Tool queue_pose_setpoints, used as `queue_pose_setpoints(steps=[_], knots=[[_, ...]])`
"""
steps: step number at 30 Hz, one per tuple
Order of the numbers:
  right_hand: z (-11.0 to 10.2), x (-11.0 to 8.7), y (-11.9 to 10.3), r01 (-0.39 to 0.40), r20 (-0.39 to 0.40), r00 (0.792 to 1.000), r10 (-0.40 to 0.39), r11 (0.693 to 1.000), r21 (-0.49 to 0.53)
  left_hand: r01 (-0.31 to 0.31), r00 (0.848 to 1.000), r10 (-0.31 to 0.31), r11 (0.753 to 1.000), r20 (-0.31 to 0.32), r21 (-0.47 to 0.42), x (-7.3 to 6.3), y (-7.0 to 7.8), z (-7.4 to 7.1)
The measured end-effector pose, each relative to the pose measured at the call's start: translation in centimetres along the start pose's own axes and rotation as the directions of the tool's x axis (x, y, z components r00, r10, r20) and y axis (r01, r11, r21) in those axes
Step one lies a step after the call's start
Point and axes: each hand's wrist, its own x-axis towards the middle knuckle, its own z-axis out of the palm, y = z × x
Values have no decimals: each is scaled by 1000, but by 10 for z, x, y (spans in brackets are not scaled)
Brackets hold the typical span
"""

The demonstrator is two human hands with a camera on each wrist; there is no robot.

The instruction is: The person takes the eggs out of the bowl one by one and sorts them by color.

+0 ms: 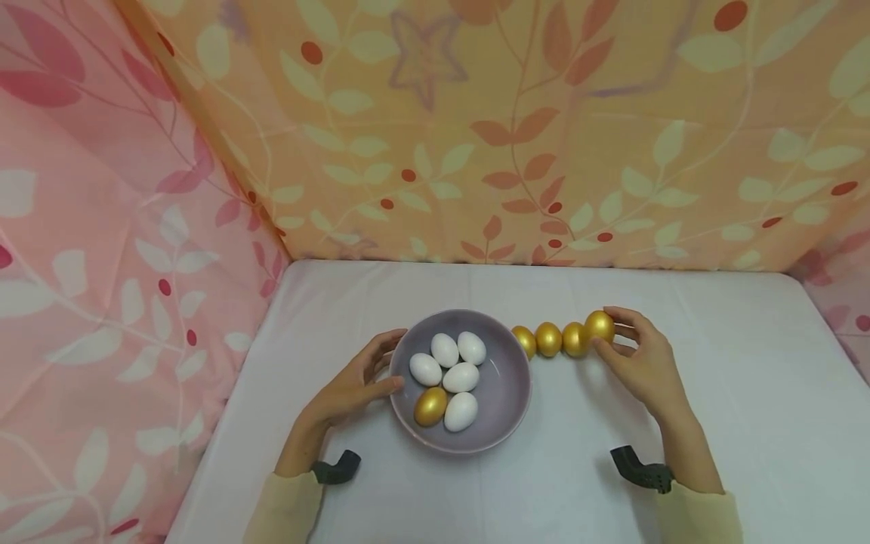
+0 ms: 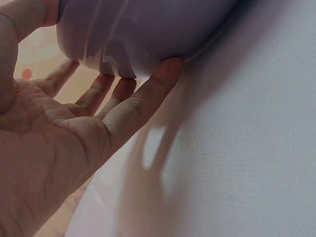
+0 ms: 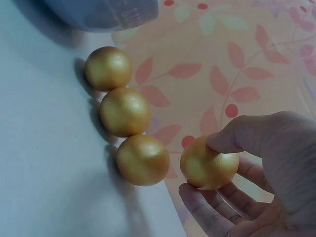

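A purple-grey bowl (image 1: pixel 503 408) stands on the table with several white eggs (image 1: pixel 461 412) and one golden egg (image 1: pixel 430 406) inside. My left hand (image 1: pixel 353 381) lies against the bowl's left side. Its fingertips touch the outer wall and its thumb is at the rim; the left wrist view shows the fingers spread along the bowl (image 2: pixel 148 34). With thumb and fingers my right hand (image 1: pixel 642 363) pinches another golden egg (image 3: pixel 207 165), raised off the table. Beside it is a row of three golden eggs (image 3: pixel 142 160), the leftmost partly hidden by the bowl in the head view.
A white cloth (image 1: pixel 544 483) covers the table. Behind it hangs an orange leaf-patterned curtain (image 1: pixel 435 189), and a pink one (image 1: pixel 122 264) is at the left. Dark wrist mounts (image 1: pixel 642 470) sit on both forearms.
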Motion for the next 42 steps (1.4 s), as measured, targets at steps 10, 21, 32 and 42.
queue_pose_setpoints(steps=[10, 21, 32, 42], knots=[[-5, 0, 12, -30, -7, 1000, 30, 996, -87, -5, 1000, 5, 1000, -2, -1, 0, 2, 0], [8, 3, 24, -19, 13, 1000, 23, 969, -248, -8, 1000, 8, 1000, -4, -22, -1, 1, 0], [14, 3, 28, -10, 17, 1000, 15, 964, -266, -1, 1000, 0, 1000, -4, -12, 0, 1, 1], [13, 1, 26, -15, 29, 999, 25, 954, -299, -3, 1000, 3, 1000, -3, -16, 0, 1, 1]])
